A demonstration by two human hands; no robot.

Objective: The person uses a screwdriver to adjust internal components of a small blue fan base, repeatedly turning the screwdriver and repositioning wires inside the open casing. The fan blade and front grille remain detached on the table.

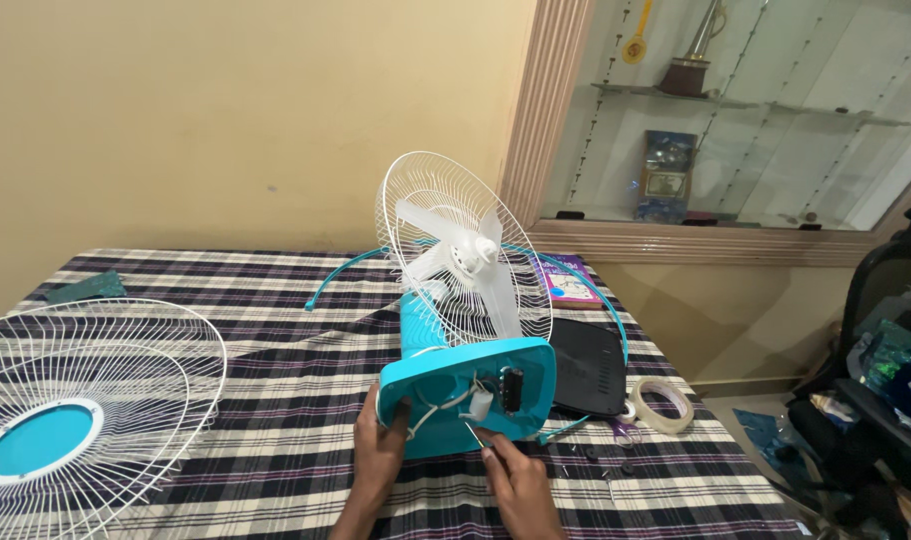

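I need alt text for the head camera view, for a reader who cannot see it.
Two hands work at the open underside of a turquoise table fan lying on a checked tablecloth: left hand grips the base, right hand touches its wiring. A detached grille lies left.

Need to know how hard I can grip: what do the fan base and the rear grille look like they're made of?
Fan base: looks like moulded plastic, smooth turquoise with a slight sheen. Rear grille: thin white wires, probably coated metal, though the look leaves that open. Left hand grips the base's edge.
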